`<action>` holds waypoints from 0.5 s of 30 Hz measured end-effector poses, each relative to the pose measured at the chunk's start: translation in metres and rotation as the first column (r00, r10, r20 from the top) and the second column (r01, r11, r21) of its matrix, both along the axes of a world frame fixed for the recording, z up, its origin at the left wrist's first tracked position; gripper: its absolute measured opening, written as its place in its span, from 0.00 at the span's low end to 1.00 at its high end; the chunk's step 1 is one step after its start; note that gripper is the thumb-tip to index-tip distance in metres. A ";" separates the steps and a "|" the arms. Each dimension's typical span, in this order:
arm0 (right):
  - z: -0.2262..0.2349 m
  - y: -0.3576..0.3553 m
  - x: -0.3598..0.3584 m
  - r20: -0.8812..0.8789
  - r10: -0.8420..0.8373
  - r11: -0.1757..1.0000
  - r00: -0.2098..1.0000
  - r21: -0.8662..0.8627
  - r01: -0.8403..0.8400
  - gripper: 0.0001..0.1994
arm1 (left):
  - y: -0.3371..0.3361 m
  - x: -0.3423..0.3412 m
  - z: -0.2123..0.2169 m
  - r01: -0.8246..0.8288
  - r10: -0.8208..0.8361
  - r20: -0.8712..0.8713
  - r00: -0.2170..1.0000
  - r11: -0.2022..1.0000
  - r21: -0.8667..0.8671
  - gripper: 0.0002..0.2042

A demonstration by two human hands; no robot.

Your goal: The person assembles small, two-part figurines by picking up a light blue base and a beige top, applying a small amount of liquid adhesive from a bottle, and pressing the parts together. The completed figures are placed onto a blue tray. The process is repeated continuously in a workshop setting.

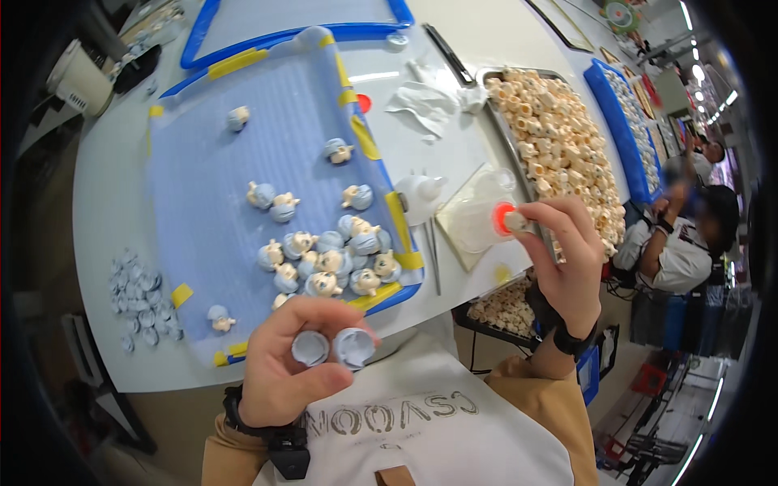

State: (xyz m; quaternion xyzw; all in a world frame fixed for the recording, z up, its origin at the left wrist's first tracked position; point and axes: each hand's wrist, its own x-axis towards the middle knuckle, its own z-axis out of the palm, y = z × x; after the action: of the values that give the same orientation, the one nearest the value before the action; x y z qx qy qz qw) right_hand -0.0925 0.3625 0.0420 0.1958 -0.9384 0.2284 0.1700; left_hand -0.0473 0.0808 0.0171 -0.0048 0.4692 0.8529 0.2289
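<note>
In my left hand (296,356), fingers curled, are two light blue hollow doll-hair shells (354,348), their open sides up. My right hand (567,251) pinches a small cream-coloured piece (515,221) between thumb and fingertips. The piece is at the glowing red-orange rim (502,219) of a clear plastic container (472,225); whether they touch, I cannot tell. Left of that stands a white squeeze bottle (423,198). Small doll heads with blue hair (324,283) crowd the near right of the blue-lined tray (203,194), beyond my left hand.
A metal tray (493,109) heaped with hollow cream doll heads stands at the right. Loose blue shells (144,300) lie on the table's left. Crumpled tissue (425,105) and a black tool (448,53) are farther back. Another person (677,243) sits at the far right.
</note>
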 end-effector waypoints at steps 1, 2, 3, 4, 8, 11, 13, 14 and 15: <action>-0.004 -0.003 0.005 -0.035 -0.056 0.995 0.998 -0.080 0.053 0.14 | 0.003 -0.002 0.002 0.000 0.000 0.006 1.000 1.000 0.022 0.19; -0.009 -0.007 0.011 -0.064 -0.116 0.981 0.991 -0.161 0.105 0.14 | 0.003 -0.002 0.004 0.000 -0.001 0.013 1.000 0.999 0.045 0.19; -0.013 -0.008 0.019 -0.093 -0.182 0.957 0.979 -0.244 0.154 0.14 | 0.003 -0.001 0.000 0.036 -0.035 -0.028 0.999 0.999 0.016 0.18; -0.022 -0.012 0.029 -0.132 -0.182 0.927 0.974 -0.354 0.125 0.15 | 0.002 0.000 -0.004 0.056 -0.057 -0.059 0.997 0.998 -0.015 0.17; -0.017 -0.066 0.050 -0.127 0.301 0.666 0.945 -0.681 -0.304 0.11 | 0.005 -0.002 -0.004 0.123 -0.135 -0.118 0.984 0.987 -0.101 0.15; -0.015 -0.078 0.049 -0.059 0.376 0.736 0.925 -0.587 -0.336 0.16 | 0.008 -0.002 -0.002 0.132 -0.149 -0.148 0.978 0.984 -0.120 0.13; -0.020 -0.082 0.051 -0.014 0.399 0.746 0.917 -0.577 -0.333 0.17 | 0.007 -0.002 -0.003 0.130 -0.158 -0.179 0.971 0.979 -0.160 0.13; -0.019 -0.081 0.052 -0.020 0.403 0.756 0.915 -0.556 -0.345 0.17 | 0.007 -0.001 -0.003 0.127 -0.165 -0.196 0.967 0.973 -0.195 0.13; -0.018 -0.081 0.052 -0.025 0.408 0.765 0.913 -0.535 -0.357 0.17 | 0.006 -0.001 -0.003 0.122 -0.172 -0.212 0.962 0.966 -0.229 0.14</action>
State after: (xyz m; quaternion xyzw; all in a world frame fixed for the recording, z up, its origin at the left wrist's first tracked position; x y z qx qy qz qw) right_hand -0.0408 0.2811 0.0244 0.3176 -0.7857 0.5163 0.1233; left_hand -0.0481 0.0864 0.0142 0.1045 0.5806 0.7728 0.2343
